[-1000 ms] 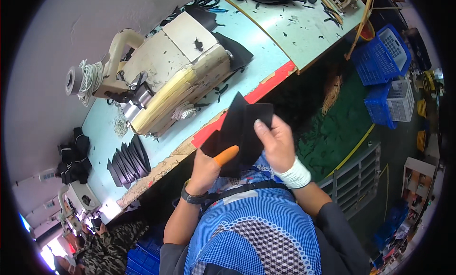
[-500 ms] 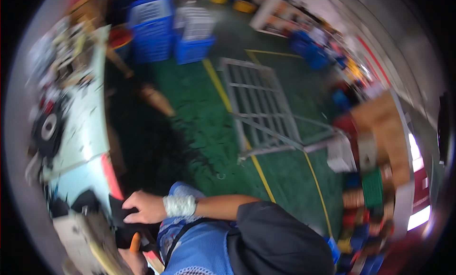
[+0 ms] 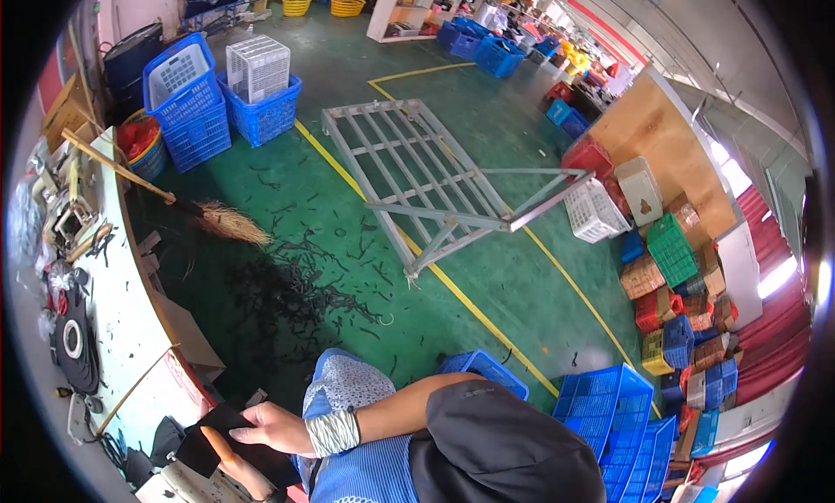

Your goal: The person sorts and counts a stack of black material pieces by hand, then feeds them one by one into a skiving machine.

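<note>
At the lower left, my right hand (image 3: 277, 430) pinches the edge of a flat black piece of material (image 3: 202, 440), with thumb and fingers closed on it. Around that wrist sits a band of pale, wound strands (image 3: 332, 433). My left hand (image 3: 250, 479) is lower, partly cut off by the black material and the frame's lower edge. One of its fingers wears an orange finger cover (image 3: 219, 445) and lies over the piece. Just beside the hands stands a cream-coloured machine (image 3: 187, 484), only its upper part showing. More black pieces (image 3: 165, 438) lie next to it.
A white worktable (image 3: 130, 303) curves along the left, bearing a black roll (image 3: 74, 339) and clutter. A broom (image 3: 230, 223) leans against it above black floor scraps (image 3: 287, 286). A metal frame cart (image 3: 409, 168) lies ahead. Blue crates (image 3: 600, 407) sit close on my right.
The view has turned and become sharp. My right hand has come down closer to my left hand, and its fingers now close on the black piece, which shows more clearly.
</note>
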A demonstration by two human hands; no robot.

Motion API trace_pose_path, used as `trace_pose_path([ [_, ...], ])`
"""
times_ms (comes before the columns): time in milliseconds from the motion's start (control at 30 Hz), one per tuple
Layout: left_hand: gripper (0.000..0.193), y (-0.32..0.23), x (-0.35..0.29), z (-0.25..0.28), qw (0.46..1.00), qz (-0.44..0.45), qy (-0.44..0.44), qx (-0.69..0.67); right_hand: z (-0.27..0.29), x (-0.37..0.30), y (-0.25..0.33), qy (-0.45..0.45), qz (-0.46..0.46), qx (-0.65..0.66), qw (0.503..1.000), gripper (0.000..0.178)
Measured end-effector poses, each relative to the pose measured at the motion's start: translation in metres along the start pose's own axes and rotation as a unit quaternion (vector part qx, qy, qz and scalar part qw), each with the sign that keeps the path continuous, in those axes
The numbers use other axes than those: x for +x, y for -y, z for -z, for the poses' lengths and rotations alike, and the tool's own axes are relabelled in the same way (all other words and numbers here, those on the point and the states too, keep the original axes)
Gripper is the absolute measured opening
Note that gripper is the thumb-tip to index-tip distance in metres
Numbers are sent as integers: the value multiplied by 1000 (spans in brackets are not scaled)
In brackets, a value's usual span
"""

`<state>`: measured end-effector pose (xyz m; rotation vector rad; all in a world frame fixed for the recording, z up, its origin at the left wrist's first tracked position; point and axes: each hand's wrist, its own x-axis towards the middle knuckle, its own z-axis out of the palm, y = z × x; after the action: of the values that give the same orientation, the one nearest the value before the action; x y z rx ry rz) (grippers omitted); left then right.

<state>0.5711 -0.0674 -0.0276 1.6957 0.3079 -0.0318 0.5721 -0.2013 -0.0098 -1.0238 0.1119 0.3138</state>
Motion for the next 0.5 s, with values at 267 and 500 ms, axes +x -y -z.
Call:
trace_pose_path([
  [267,35,-37,14,15,869,29,30,-494,38,3,78,-4,-14,-242,970,18],
  [500,31,-55,-5,-4,884,58,-78,-458,8,32,87,177,-107,44,977,31],
])
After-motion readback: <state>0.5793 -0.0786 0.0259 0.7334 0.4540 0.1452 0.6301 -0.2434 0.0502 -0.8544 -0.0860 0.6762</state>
